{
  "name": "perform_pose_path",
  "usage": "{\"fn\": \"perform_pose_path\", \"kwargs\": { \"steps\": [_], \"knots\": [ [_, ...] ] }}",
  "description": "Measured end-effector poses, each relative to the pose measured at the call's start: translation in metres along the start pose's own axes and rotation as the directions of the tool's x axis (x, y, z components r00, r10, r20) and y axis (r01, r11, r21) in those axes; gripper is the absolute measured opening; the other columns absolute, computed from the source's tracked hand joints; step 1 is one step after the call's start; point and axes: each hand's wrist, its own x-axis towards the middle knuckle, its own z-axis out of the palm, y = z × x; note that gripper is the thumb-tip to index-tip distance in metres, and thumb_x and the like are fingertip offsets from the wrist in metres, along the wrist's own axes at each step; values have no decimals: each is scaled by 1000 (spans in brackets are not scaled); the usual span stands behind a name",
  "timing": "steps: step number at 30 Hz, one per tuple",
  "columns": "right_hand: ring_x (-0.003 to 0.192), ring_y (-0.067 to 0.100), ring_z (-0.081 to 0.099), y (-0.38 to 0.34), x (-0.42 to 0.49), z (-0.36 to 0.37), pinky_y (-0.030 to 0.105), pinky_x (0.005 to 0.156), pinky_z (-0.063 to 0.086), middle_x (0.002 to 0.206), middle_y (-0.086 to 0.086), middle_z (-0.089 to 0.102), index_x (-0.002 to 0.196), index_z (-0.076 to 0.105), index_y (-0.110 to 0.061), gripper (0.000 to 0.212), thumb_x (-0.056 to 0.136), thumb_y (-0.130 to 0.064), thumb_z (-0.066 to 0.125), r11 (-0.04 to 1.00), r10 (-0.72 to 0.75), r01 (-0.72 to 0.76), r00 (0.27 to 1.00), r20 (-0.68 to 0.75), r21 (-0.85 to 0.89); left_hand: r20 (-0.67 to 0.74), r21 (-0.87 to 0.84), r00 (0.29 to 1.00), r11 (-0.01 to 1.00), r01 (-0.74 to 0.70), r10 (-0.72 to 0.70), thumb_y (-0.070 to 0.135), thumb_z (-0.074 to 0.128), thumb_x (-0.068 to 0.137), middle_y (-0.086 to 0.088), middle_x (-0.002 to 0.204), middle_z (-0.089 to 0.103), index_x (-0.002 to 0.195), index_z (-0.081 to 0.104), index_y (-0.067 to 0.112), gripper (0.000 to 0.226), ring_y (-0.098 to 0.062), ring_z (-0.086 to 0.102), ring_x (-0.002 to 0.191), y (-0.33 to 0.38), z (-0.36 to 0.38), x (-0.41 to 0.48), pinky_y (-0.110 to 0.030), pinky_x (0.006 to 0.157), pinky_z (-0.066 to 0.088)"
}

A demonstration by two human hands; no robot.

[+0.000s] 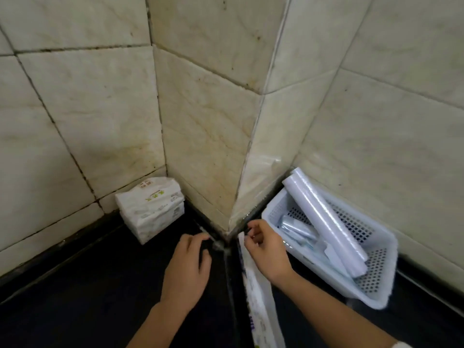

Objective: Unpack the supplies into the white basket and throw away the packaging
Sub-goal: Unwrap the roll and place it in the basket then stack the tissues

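Note:
A white perforated basket stands on the dark counter at the right, against the tiled wall. A long white roll leans in it over some clear-wrapped packets. My right hand pinches the top edge of a long printed white plastic package that hangs down beside my forearm. My left hand is curled, fingers closed on something small and dark near the wall corner; I cannot make out what it is.
A stack of white tissue packs sits in the left corner against the wall. A tiled pillar corner juts out between the two hands. The counter is dark and glossy.

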Motion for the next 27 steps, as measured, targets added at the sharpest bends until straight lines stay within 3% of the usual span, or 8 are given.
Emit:
{"fn": "perform_pose_path", "kwargs": {
  "steps": [3,6,9,11,14,20,23,27],
  "knots": [
    [60,-1,56,20,0,-59,10,57,43,67,-13,61,87,55,-42,27,85,-15,60,998,62,-63,980,-188,0,142,9,984,994,-108,105,26,48,93,9,124,41,125,51,25,32,-9,47,114,37,49,-1,-25,86,49],
    [68,4,56,44,7,-112,22,66,44,79,-9,59,98,57,-28,20,85,-12,61,992,93,-112,957,-275,-53,214,19,964,986,-163,156,30,44,95,5,141,32,131,44,25,37,-12,29,132,76,92,8,-26,104,39],
    [81,11,57,68,18,-150,24,67,43,97,-3,59,117,55,-16,32,86,-18,63,961,151,-204,952,-265,-186,285,124,940,966,-228,186,34,35,98,-3,155,19,140,34,23,43,-18,10,145,108,127,20,-34,120,12],
    [101,21,55,84,28,-163,30,83,45,116,5,56,125,52,-13,43,85,-25,64,913,181,-249,957,-226,-322,318,223,935,946,-236,158,38,26,99,-3,159,11,144,28,24,47,-17,0,147,122,145,27,-38,118,-8],
    [115,27,46,100,45,-170,39,98,41,127,8,49,128,45,-13,54,83,-36,63,813,186,-211,977,-101,-543,333,331,940,924,-189,73,44,18,99,-3,160,12,145,28,24,51,-20,-2,148,132,161,38,-42,114,-15],
    [109,26,49,114,70,-161,37,92,45,123,8,52,125,46,-12,60,76,-43,65,774,109,-147,989,-99,-615,397,419,918,894,-161,-21,44,20,98,-5,158,15,145,26,25,51,-21,-1,147,137,174,45,-44,115,-15],
    [105,25,51,118,71,-163,36,87,46,119,7,53,121,48,-11,61,73,-44,67,817,93,-129,991,-93,-562,399,429,917,888,-165,-23,44,23,98,-1,155,20,144,26,28,49,-18,4,145,136,173,45,-43,115,-16],
    [86,22,55,109,69,-182,36,69,50,100,6,56,102,53,-12,48,68,-42,71,907,73,-100,994,-81,-408,498,407,852,911,-65,-161,44,26,96,-6,159,3,151,2,26,62,-23,-5,146,143,175,62,-45,110,-23]
  ]
}}
